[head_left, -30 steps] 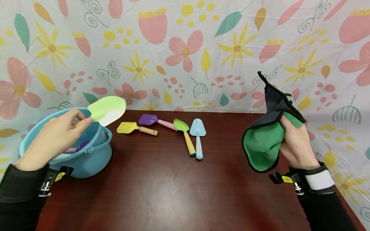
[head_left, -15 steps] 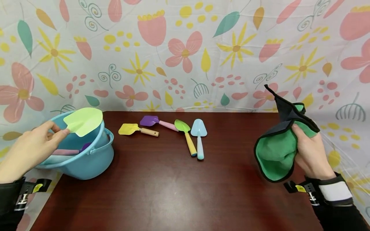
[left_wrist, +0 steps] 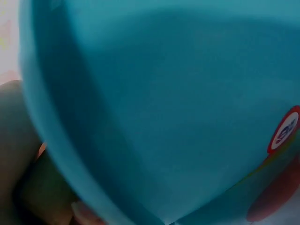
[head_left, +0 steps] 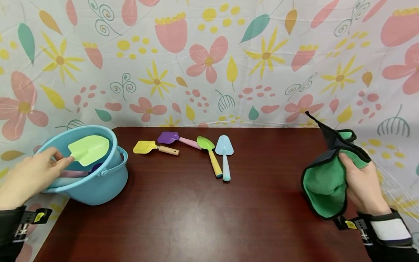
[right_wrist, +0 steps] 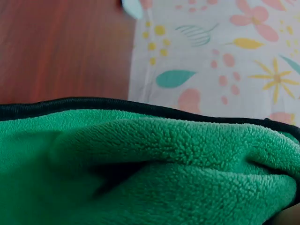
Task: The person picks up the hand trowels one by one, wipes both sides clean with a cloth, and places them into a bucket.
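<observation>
My left hand [head_left: 31, 174] pinches the handle of a light green toy shovel [head_left: 88, 149] whose blade sits inside the mouth of the tilted blue bucket [head_left: 98, 185] at the table's left edge. The bucket's blue wall [left_wrist: 178, 103] fills the left wrist view. Pink and purple tools lie inside the bucket. My right hand [head_left: 363, 182] grips a green cloth with dark edging [head_left: 324, 182] above the table's right side; its fleece [right_wrist: 140, 173] fills the right wrist view.
On the dark red table [head_left: 203, 211] lie a yellow shovel [head_left: 154, 147], a purple shovel [head_left: 178, 138], a green spoon-shaped shovel [head_left: 209, 153] and a light blue trowel [head_left: 224, 154]. A floral cloth backdrop [head_left: 209, 62] hangs behind and to the right.
My left hand has carried the light green shovel left and down, from above the bucket's rim into its mouth. My right hand with the cloth has dropped lower and moved right.
</observation>
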Motion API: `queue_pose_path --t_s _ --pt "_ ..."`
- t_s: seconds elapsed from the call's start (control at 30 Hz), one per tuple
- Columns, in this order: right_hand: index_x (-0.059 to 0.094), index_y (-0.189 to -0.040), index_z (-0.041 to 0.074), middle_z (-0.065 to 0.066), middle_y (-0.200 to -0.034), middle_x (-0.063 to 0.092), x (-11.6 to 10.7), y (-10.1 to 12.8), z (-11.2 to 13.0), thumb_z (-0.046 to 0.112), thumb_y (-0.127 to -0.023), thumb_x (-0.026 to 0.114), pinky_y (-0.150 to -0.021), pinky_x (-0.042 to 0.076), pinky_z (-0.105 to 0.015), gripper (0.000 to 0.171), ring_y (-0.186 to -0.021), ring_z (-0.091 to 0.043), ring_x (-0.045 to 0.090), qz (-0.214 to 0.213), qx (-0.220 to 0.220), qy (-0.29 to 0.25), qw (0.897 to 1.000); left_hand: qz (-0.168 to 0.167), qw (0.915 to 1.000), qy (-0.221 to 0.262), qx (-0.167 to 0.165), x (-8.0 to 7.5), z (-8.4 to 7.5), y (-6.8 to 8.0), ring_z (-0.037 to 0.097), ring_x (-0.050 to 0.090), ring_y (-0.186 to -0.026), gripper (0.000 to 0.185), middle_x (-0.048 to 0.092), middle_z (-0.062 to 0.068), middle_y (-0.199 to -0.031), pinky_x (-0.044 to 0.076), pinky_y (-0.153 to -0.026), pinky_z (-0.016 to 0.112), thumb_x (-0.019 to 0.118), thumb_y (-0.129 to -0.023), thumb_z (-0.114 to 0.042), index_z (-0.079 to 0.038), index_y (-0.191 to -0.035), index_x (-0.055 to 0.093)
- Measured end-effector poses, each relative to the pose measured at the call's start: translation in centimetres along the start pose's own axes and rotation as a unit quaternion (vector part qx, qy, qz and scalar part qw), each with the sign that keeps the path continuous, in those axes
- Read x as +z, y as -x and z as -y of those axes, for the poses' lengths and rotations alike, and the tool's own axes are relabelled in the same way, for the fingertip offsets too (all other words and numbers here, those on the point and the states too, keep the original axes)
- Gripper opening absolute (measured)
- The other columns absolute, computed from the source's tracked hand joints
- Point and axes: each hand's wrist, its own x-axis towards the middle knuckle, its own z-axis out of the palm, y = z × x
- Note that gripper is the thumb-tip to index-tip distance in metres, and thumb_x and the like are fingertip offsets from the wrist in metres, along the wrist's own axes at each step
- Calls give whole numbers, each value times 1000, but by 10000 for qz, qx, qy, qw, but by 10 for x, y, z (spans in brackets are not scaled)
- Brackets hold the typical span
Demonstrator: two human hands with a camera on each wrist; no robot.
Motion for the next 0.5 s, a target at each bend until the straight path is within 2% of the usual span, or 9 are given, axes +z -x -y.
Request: queue_pose_path --t_s 0.1,0.2,0.27,0.37,0.43,0.5 --pt "44 -142 3 -5 -127 54 -5 1 -2 1 -100 52 -81 50 -18 43 -103 -10 62 45 -260 795 9965 210 9997 29 136 2 2 -4 21 47 -60 48 48 3 -68 34 -52 32 52 -100 -44 3 -98 52" --pt "43 -144 3 -5 -128 52 -11 3 -4 4 -100 52 -79 49 -14 44 -103 -9 59 77 -442 1860 9815 408 9987 -9 307 3 0 -12 20 48 -62 46 51 2 -70 35 -54 33 53 -99 -45 1 -95 56" --pt "41 -147 8 -3 -138 47 -14 6 -5 8 -101 51 -84 44 -11 47 -114 -6 53 13 -474 2779 9594 517 9979 -112 376 3 -1 -17 20 50 -63 42 53 2 -70 36 -54 33 56 -98 -43 -2 -92 58" --pt "41 -147 11 -2 -138 44 -17 10 -7 15 -103 50 -85 39 -9 45 -113 -5 49 -68 -418 3857 9217 771 9960 -270 367 5 -3 -23 21 50 -63 36 51 3 -69 36 -54 34 60 -96 -40 -6 -87 57" --pt "39 -148 15 0 -138 42 -19 13 -8 20 -103 50 -84 35 -7 46 -115 -1 44 -88 -336 4276 9033 980 9941 -344 322 7 -5 -26 21 49 -62 32 48 3 -67 35 -54 35 61 -94 -37 -8 -82 54" --pt "41 -146 15 -1 -131 44 -20 15 -9 23 -103 51 -81 35 -7 45 -109 2 44 -65 -291 4469 8941 1148 9919 -418 340 10 -7 -28 21 47 -62 30 45 3 -66 34 -54 36 62 -93 -34 -10 -78 52"
